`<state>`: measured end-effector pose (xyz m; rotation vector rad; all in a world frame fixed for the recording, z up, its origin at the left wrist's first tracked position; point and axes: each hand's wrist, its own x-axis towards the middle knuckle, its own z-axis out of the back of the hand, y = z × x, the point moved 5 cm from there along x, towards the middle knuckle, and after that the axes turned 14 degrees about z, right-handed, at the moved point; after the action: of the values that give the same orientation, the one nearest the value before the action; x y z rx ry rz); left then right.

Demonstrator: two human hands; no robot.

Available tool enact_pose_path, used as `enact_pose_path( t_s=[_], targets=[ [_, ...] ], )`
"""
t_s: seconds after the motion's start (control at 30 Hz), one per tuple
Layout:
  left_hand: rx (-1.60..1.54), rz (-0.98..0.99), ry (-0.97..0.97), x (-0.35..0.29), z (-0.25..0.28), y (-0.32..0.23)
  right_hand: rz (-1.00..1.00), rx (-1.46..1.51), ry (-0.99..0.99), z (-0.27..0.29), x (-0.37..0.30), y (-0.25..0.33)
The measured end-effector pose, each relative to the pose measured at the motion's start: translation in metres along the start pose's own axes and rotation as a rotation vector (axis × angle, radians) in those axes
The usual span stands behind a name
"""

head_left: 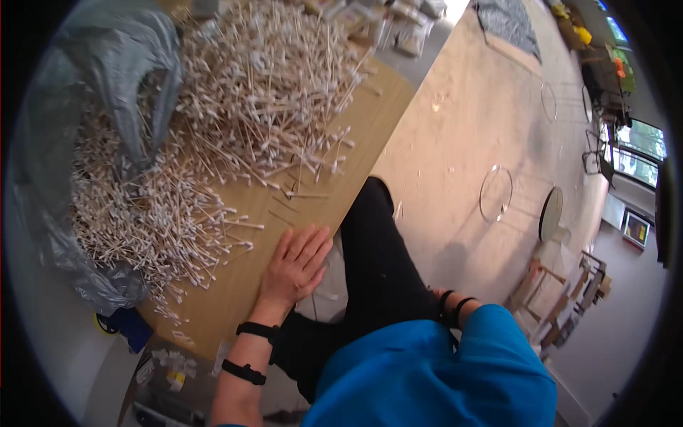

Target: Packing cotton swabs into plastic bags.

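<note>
My left hand (299, 263) lies flat near the front edge of the wooden table (363, 164), fingers stretched out and holding nothing. A few bare thin sticks (284, 204) lie on the wood just beyond its fingertips. Past them a large heap of cotton swabs (263, 85) covers the table. Another pile of swabs (156, 228) spreads to the left, partly under a grey plastic bag (128, 85). Of my right hand (436, 292) only a small part shows beside my thigh, past two black wristbands; its fingers are hidden.
Small clear packets (411, 39) sit at the far end of the table. Round-topped stools (550, 213) stand on the pale floor to the right. Cardboard boxes (544, 288) and shelving line the right wall. A dark blue object (131, 329) is below the table's left side.
</note>
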<state>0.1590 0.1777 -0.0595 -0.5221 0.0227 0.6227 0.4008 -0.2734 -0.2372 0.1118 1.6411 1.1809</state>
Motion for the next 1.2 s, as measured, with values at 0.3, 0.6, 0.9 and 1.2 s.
enact_pose_path(
  t_s=[0.3,0.6,0.9,1.2],
  targets=[
    [-0.025,0.020,0.016,-0.005,-0.012,0.009,-0.288,0.178,0.053,-0.058,0.007,0.046],
    [0.046,0.003,0.001,-0.008,-0.023,0.012,-0.540,0.338,-0.616,-0.058,-0.001,0.080],
    [0.135,-0.023,0.037,-0.006,-0.022,0.001,-0.778,0.530,-0.793,-0.103,-0.029,0.117],
    [0.111,0.015,0.258,0.072,0.004,-0.060,-0.269,0.312,-0.058,-0.062,0.070,0.060]
  ],
)
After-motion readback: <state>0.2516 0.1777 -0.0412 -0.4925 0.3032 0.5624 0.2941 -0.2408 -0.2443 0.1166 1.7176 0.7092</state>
